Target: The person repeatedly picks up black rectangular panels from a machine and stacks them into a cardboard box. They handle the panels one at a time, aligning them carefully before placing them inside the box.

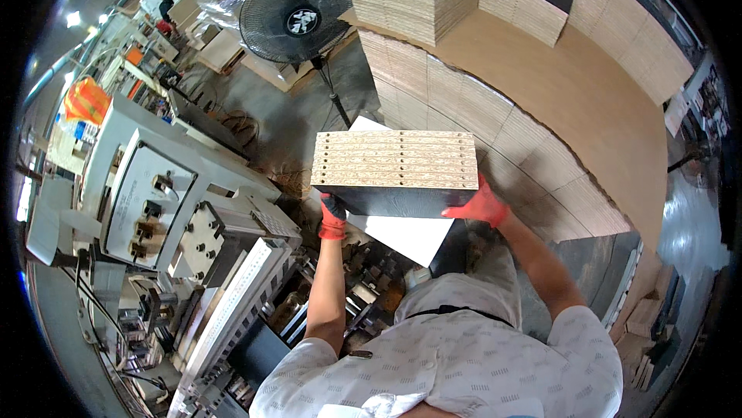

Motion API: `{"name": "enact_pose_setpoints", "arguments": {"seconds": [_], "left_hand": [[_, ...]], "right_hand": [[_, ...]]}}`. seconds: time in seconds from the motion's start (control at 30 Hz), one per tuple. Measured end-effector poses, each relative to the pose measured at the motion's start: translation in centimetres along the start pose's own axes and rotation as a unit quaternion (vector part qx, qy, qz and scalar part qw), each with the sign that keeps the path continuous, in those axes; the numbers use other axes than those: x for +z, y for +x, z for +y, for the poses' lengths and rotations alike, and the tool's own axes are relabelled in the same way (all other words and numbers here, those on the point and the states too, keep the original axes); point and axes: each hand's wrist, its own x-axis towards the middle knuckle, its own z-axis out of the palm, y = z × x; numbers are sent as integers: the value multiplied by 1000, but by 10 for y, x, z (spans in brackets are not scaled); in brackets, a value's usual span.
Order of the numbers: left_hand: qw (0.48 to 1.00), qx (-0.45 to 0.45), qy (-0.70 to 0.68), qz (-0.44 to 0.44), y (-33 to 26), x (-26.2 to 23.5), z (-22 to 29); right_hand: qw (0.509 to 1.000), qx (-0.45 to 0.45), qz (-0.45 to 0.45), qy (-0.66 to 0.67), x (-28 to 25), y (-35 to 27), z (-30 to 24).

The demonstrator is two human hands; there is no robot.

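Note:
Between my hands is a stack of particle boards (396,159), several layers thick, with drilled holes along the raw edges facing up and a black face toward me. My left hand (332,215), in a red glove with dark patches, grips the stack's left end. At the right end, my right hand (481,205) in a red glove holds it, thumb across the black face. Beneath the stack, a white sheet or panel (402,237) shows; what it rests on is partly hidden.
A machine with a knobbed control panel (148,205) and a metal rail (224,325) stands at my left. Ahead is a black pedestal fan (297,20). Tall board stacks (464,105) and a brown sheet-topped pile (572,93) bound the right side. A smaller black-topped stack (525,5) sits on that pile.

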Motion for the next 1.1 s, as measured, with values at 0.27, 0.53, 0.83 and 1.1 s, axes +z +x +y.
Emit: {"name": "enact_pose_setpoints", "arguments": {"seconds": [0.27, 0.53, 0.83, 1.1], "left_hand": [[999, -8, 35, -5, -12, -17, -4], [994, -92, -43, 45, -12, -59, -55], [994, -48, -92, 23, -2, -30, -55], [992, -118, 28, 45, -38, 78, 20]], "right_hand": [[998, -42, -10, -45, 7, 4, 1], [998, -43, 42, -13, 18, 2, 14], [985, -95, 89, -115, 19, -5, 49], [992, -52, 108, -38, -22, 6, -15]]}}
